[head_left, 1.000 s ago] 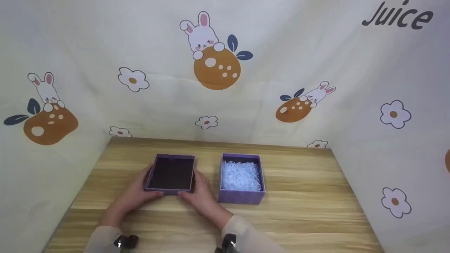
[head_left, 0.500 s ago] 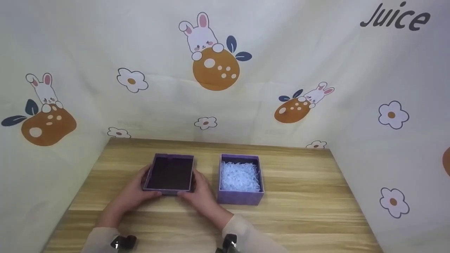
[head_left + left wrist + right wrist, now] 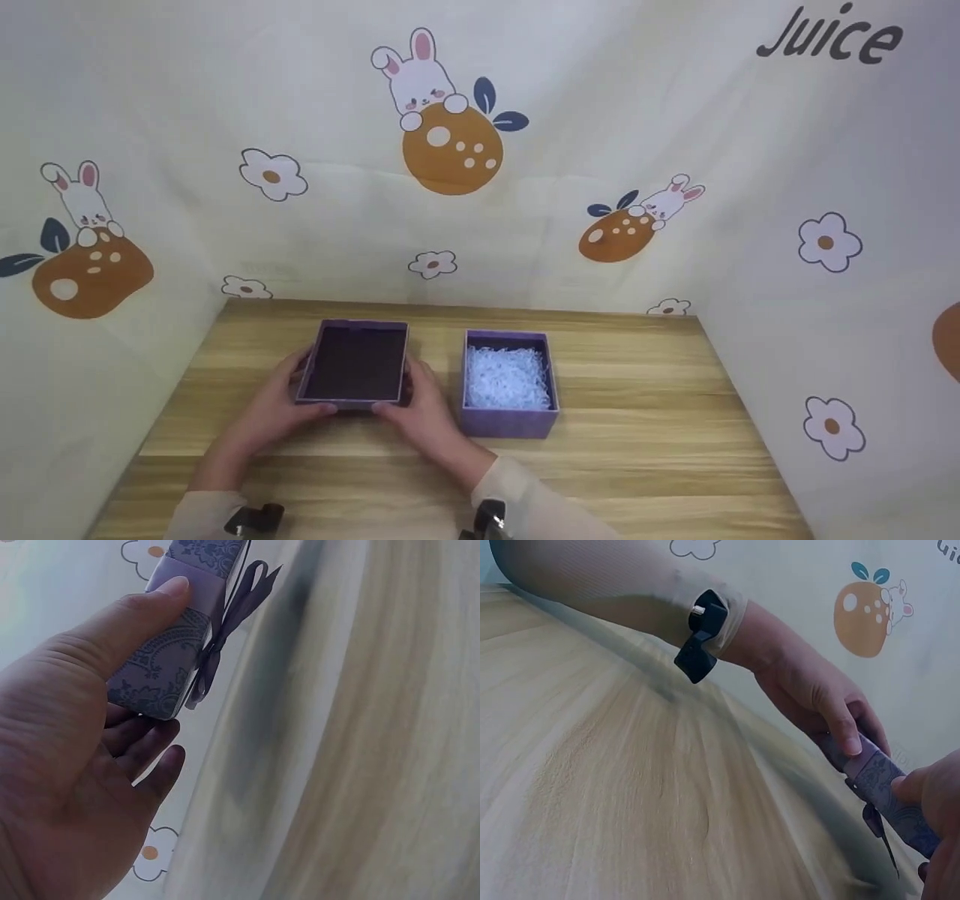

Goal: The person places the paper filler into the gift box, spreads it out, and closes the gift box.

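In the head view, a purple box lid lies hollow side up between both hands, its inside dark. My left hand holds its left side, thumb on the near edge. My right hand holds the right side, its thumb also on the near edge. The left wrist view shows the paisley-patterned side of the lid and a dark ribbon bow hanging under it, with the lid off the table. Most fingers are hidden beneath. To the right stands the purple box, filled with white shredded paper.
Both things are on or above a wood-grain table. A pale cloth printed with rabbits, oranges and flowers rises at the back and both sides. A dark wrist device sits on the left sleeve.
The lid has risen a little in both hands and tilts slightly more. The box stays in place; the head view has shifted slightly.
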Tool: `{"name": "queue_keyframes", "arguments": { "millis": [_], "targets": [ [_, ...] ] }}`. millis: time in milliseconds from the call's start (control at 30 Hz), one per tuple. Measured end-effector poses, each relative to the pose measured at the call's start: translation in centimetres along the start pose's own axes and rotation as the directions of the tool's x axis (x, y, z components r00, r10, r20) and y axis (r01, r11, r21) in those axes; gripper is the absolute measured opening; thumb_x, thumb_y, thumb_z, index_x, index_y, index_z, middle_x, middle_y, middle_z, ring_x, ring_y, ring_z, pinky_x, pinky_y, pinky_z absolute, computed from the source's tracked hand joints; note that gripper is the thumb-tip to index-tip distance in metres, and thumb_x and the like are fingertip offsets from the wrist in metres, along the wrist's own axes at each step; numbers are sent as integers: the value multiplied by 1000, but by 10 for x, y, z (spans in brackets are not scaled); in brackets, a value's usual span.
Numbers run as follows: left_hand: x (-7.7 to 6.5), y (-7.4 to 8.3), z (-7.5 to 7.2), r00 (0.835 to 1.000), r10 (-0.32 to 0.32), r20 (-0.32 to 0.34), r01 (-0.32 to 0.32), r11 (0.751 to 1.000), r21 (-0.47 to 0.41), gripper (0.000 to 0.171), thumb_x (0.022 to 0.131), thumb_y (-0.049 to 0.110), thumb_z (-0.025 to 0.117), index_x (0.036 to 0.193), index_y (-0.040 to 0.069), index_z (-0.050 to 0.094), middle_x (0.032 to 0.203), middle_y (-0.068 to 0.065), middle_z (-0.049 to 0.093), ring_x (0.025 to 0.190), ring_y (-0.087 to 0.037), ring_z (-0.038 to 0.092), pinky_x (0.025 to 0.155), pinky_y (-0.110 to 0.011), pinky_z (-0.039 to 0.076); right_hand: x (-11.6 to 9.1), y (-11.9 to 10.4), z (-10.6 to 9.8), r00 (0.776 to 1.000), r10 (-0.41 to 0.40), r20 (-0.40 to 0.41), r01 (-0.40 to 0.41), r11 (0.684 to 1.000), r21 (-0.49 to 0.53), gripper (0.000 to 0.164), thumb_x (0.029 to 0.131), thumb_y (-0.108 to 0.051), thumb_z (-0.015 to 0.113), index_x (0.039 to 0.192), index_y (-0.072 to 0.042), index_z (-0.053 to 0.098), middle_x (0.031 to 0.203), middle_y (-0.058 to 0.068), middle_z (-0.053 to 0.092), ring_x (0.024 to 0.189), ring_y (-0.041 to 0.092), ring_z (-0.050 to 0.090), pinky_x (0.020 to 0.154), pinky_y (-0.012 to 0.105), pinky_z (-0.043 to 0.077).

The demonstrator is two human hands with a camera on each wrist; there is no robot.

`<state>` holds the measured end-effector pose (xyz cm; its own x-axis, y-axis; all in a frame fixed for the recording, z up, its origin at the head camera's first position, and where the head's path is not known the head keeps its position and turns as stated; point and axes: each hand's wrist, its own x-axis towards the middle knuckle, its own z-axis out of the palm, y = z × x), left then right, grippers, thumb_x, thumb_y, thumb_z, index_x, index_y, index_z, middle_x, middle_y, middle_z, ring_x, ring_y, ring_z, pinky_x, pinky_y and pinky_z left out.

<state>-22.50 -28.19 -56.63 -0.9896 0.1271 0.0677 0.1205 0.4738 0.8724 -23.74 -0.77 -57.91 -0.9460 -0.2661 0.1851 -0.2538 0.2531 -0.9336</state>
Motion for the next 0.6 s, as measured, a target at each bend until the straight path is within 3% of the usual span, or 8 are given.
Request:
{"name": "queue_keyframes", "arguments": {
  "millis": [300, 600],
  "targets": [
    [-6, 15, -10, 1000, 21, -14, -21, 1000, -5, 119, 82, 21, 101, 172, -4, 27, 166, -37, 41, 152, -56, 42, 126, -69, 33, -4, -25, -6, 1000, -14, 4, 14, 995, -98, 100, 90, -19, 91, 173, -11, 37, 166, 15, 50, 157, 38, 41, 131, 57, 31],
    [-7, 29, -12, 997, 63, -43, -62, 998, 24, 115, 82, 21, 101, 169, -5, 31, 164, -36, 44, 150, -58, 43, 125, -73, 32, -7, -43, -19, 999, -36, 20, 39, 986, -159, 97, 92, -21, 91, 172, -6, 37, 168, 16, 47, 158, 38, 38, 132, 54, 32]
  ]
}}
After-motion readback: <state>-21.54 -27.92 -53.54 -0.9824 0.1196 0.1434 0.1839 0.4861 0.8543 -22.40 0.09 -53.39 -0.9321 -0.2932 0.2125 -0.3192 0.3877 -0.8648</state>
